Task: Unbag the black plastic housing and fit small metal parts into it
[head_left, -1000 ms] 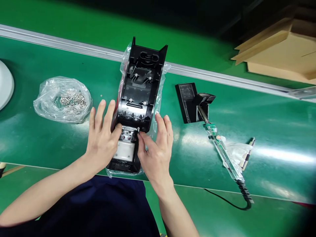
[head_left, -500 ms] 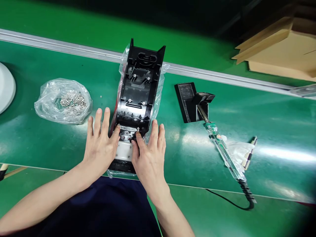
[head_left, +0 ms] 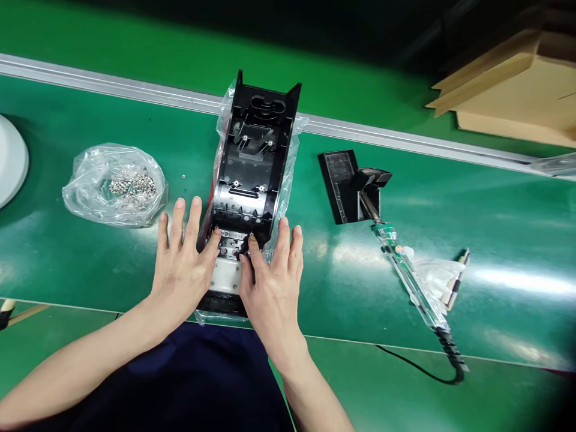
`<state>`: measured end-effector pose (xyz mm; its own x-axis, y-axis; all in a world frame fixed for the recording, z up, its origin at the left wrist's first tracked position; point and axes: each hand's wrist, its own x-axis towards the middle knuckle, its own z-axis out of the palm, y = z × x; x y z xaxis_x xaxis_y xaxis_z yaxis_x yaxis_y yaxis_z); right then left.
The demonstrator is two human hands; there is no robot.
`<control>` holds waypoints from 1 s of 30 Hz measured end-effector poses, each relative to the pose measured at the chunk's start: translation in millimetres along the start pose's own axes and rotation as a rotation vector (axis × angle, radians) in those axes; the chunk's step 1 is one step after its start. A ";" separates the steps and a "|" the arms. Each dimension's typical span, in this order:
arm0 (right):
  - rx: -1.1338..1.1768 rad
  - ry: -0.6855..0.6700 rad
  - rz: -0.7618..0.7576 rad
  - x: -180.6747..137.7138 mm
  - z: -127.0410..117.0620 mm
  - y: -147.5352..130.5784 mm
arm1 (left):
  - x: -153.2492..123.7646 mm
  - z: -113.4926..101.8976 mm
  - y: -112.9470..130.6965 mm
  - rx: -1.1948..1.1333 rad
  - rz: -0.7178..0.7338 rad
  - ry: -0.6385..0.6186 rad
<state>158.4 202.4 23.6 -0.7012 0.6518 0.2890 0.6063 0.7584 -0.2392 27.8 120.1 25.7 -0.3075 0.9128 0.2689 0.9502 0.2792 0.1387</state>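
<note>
A long black plastic housing (head_left: 252,168) lies open side up on a clear plastic bag on the green belt (head_left: 81,258). At its near end sit a metal bracket (head_left: 234,237) and a white block (head_left: 226,276). My left hand (head_left: 182,264) lies flat beside the housing's left edge, its thumb pressing on the bracket. On the right side rests my right hand (head_left: 270,282), fingers spread, with the thumb and forefinger on the bracket. Neither hand grips anything.
A clear bag of small metal screws (head_left: 117,185) lies to the left, with a white object (head_left: 11,159) at the far left edge. To the right lie a black stand (head_left: 344,186) and a corded electric screwdriver (head_left: 411,279). Cardboard boxes (head_left: 513,90) sit at the top right.
Both hands have moved slightly toward me and settled flat beside the housing. The right thumb and forefinger have shifted left onto the bracket. The housing has hardly moved.
</note>
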 end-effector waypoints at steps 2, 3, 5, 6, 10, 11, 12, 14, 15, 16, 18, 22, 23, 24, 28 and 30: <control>-0.003 0.003 -0.002 -0.9 0.0 0.7 | 0.0 0.1 -0.1 -0.015 -0.004 -0.001; -0.004 0.007 -0.002 -0.9 -0.2 1.1 | 0.3 0.2 -0.2 -0.016 -0.001 0.000; -0.008 0.004 -0.001 -0.1 -0.5 1.6 | 1.3 0.4 -0.4 -0.006 0.007 0.004; -0.011 0.000 0.001 0.8 -0.6 1.9 | 2.0 0.4 -0.4 0.002 0.011 0.008; -0.009 -0.011 -0.001 4.3 -0.6 2.4 | 3.2 -0.7 0.6 0.015 0.016 0.016; -0.009 -0.010 -0.003 4.7 -0.5 2.5 | 3.1 -1.9 1.1 0.010 0.022 0.021; -0.011 -0.012 -0.004 4.7 -0.5 2.6 | 2.8 -3.6 1.4 0.001 0.033 0.028; -0.009 -0.015 -0.003 4.2 -1.2 3.3 | 2.9 -8.6 0.2 -0.027 0.058 0.051; 0.001 -0.007 -0.005 3.8 -2.0 4.0 | 3.6 -11.4 -2.2 -0.041 0.065 0.066; 0.019 0.017 -0.011 3.5 -3.2 4.9 | 5.1 -14.2 -6.3 -0.052 0.066 0.088; 0.069 0.101 -0.028 3.8 -6.7 7.6 | 11.0 -18.5 -20.1 -0.071 0.051 0.157; 0.115 0.245 -0.055 7.7 -15.9 14.2 | 35.2 -20.4 -61.1 -0.111 0.021 0.300; 0.116 0.262 -0.062 8.7 -17.9 15.5 | 43.3 -20.1 -70.1 -0.105 0.023 0.289; 0.119 0.280 -0.069 9.6 -19.6 16.4 | 51.8 -19.7 -77.1 -0.080 0.021 0.250; 0.141 0.342 -0.067 9.6 -24.1 16.8 | 86.3 -17.5 -81.8 0.134 -0.054 -0.185; 0.141 0.359 -0.052 7.9 -25.0 16.8 | 100.6 -15.0 -75.4 0.219 -0.062 -0.407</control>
<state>172.4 220.1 45.1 -0.5389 0.5873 0.6039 0.4981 0.8003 -0.3338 -75.5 186.4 56.5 -0.3607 0.9228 -0.1353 0.9325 0.3537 -0.0738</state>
